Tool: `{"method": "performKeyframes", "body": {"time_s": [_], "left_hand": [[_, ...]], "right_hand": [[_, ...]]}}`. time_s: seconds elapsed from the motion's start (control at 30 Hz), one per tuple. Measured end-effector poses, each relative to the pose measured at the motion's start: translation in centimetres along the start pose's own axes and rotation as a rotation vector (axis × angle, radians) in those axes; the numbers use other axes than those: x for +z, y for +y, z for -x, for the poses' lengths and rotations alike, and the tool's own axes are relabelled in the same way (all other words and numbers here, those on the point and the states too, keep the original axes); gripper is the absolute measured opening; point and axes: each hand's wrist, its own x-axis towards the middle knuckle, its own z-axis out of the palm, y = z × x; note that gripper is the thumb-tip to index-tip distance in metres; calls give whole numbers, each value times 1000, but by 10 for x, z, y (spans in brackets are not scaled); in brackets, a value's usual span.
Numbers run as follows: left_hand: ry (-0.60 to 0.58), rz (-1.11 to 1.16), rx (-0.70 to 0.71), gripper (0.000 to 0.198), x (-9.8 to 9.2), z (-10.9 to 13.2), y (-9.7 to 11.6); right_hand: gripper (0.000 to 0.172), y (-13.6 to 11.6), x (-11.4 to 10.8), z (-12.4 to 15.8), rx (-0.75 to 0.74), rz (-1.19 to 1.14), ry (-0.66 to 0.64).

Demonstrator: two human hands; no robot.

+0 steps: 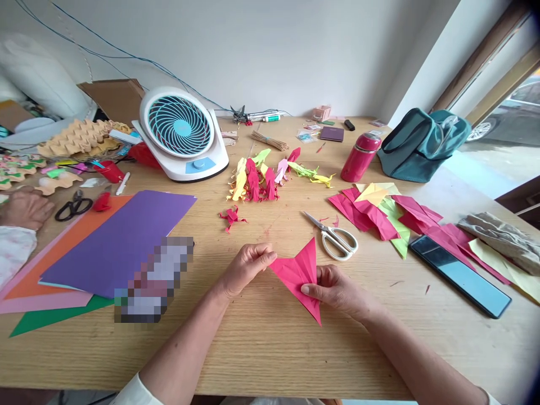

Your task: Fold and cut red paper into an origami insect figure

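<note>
left hand: your left hand (247, 270) pinches the left corner of the folded pink paper (300, 271), thumb and fingertips pressed together on it.
right hand: your right hand (333, 289) clamps the paper's right edge, thumb flat on top, fingers curled beneath. the fingertips under the sheet are hidden.
paper: it sits between both hands, low over the wooden table (261, 349), near the front edge. one point aims up toward the scissors, another down toward you. can't tell if it touches the tabletop.
white scissors: white-handled scissors (335, 237) lie just beyond the paper, blades nearly closed, tips pointing up-left, apart from both hands.
right side: a dark phone (462, 277) lies screen up, right of your right hand. behind it is a spread of pink, yellow and green paper pieces (379, 212).
far right: a pink bottle (360, 157) stands upright beside a teal bag (422, 143).
centre back: a row of folded paper figures (261, 179) in yellow, red, pink and green. a small red figure (231, 217) lies alone, nearer to you.
left side: a purple sheet (122, 236) lies on top of an orange sheet (42, 273), with a white desk fan (181, 132) behind them.
far left: another person's hand (25, 208) rests on the table near black scissors (73, 207), well apart from your hands.
</note>
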Motion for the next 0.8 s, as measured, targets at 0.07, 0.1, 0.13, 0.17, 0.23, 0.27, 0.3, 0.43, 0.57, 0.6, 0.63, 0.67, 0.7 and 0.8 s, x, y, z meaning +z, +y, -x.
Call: {"method": "performKeyframes", "body": {"time_s": [0.07,0.1,0.13,0.17,0.23,0.27,0.3,0.43,0.57,0.6,0.63,0.67,0.7,0.8], "left_hand": [[-11,70,-6,48,2,0,-1],[-13,104,-10,48,2,1,-2],[-9,136,-15,49,3,0,-3],[-1,164,-20,50,4,0,-4],[25,205,-24,52,6,0,-6],[41,223,-24,53,7,-1,-7],[57,245,-24,54,8,-1,-8],[112,374,-35,54,12,-3,-8],[143,565,-34,47,14,-4,-8],[140,575,-36,40,14,-3,-8],[131,561,-40,30,15,-3,-8],[120,522,-37,22,15,-2,-8],[110,459,-19,22,16,-1,-7],[71,217,140,29,18,0,-5]], "right_hand": [[43,-1,0,1,-5,-5,-1],[41,-2,0,1,-8,-7,-3],[40,-3,1,1,-10,-9,-5],[39,-3,1,1,-11,-13,-5],[38,-5,2,2,-7,-28,-8],[39,-6,2,2,-2,-38,-9],[40,-7,3,2,5,-49,-7],[44,-6,2,0,1,-90,25],[45,1,-3,-3,4,-103,75],[45,3,-3,-3,12,-116,74],[44,4,-3,-3,21,-134,70],[44,5,-3,-3,35,-154,62],[43,5,-1,-3,50,-174,56],[44,4,5,-1,101,-234,47]]}}
